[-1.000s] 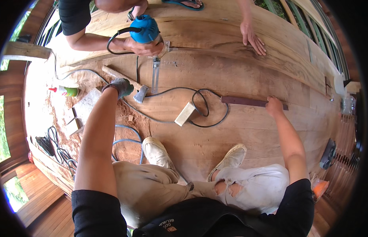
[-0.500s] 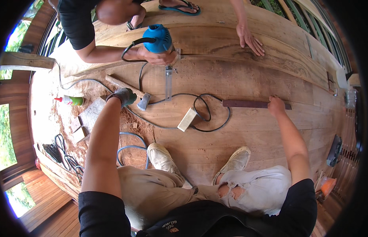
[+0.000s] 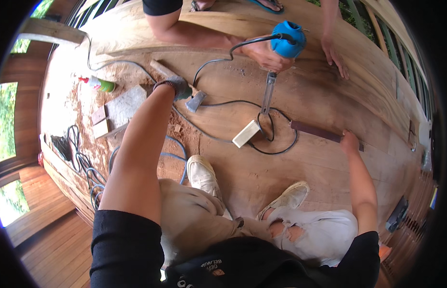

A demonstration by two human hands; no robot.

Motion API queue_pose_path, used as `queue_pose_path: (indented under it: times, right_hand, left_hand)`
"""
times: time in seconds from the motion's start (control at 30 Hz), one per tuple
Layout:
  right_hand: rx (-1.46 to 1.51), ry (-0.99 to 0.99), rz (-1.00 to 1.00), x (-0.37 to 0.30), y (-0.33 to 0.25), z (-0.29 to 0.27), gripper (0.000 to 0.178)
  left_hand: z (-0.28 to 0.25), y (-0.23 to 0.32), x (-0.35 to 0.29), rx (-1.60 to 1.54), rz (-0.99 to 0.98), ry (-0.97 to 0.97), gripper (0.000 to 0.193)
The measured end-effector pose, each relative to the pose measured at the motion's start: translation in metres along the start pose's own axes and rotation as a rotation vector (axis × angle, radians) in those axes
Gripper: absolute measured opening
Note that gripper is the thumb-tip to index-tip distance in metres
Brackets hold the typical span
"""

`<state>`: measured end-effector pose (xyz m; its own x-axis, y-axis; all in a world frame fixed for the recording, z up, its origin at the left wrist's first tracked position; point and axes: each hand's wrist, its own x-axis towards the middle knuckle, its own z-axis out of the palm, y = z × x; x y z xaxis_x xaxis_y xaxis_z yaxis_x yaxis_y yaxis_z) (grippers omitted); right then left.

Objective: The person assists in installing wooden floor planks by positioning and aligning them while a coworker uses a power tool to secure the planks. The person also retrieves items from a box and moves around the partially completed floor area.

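My left hand (image 3: 179,88), in a grey-green work glove, is over the wooden handle of a hatchet (image 3: 195,102) lying on the boards. Its fingers are hidden, so I cannot see whether they grip the handle. At the right, my right hand (image 3: 349,142) is closed on a dark red-brown wooden strip (image 3: 317,131), near its right end. A white power-strip block (image 3: 246,134) with a looped black cable lies left of the strip. Across from me, a co-worker's hand (image 3: 269,55) grips a blue router (image 3: 287,41) with a clear slotted bar (image 3: 268,93) pointing toward me.
The co-worker's other hand (image 3: 335,60) rests over the large plank (image 3: 358,86). At the left lie a green-and-white bottle (image 3: 102,84), a grey board (image 3: 127,104), small wood blocks (image 3: 100,128), sawdust and coiled cables (image 3: 84,158). My shoes (image 3: 203,175) stand on the boards.
The co-worker's router has moved right along the plank. My view has shifted and turned. My left hand has come up over the hatchet handle; my right hand still holds the strip.
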<state>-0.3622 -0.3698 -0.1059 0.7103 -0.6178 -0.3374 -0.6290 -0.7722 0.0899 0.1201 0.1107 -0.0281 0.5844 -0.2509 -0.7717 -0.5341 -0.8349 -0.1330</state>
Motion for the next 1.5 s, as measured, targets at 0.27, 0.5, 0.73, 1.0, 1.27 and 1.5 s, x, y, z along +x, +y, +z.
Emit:
queue_pose_path:
  times: [0.27,0.5,0.73,1.0,1.27,1.5]
  right_hand:
    - [-0.043,0.036,-0.015,0.011,0.004,-0.001,0.027]
    - [-0.054,0.030,-0.002,0.008,-0.003,-0.008,0.027]
    - [-0.053,0.007,0.016,0.012,-0.005,-0.011,0.028]
    - [0.013,0.036,0.098,0.012,0.035,0.007,0.031]
    - [-0.234,-0.224,0.205,-0.018,0.123,0.033,0.033]
    - [0.074,-0.626,0.441,-0.035,0.031,-0.005,0.028]
  left_hand:
    - [0.018,-0.018,0.044,0.114,0.192,-0.030,0.034]
    - [0.004,-0.008,0.025,-0.014,0.076,0.001,0.035]
    - [-0.001,-0.007,0.014,0.140,0.109,-0.011,0.035]
    - [-0.005,-0.007,0.014,0.075,0.067,-0.032,0.034]
    - [-0.015,0.008,-0.005,-0.007,0.090,0.018,0.034]
    - [0.005,0.005,0.001,0.091,0.122,0.348,0.039]
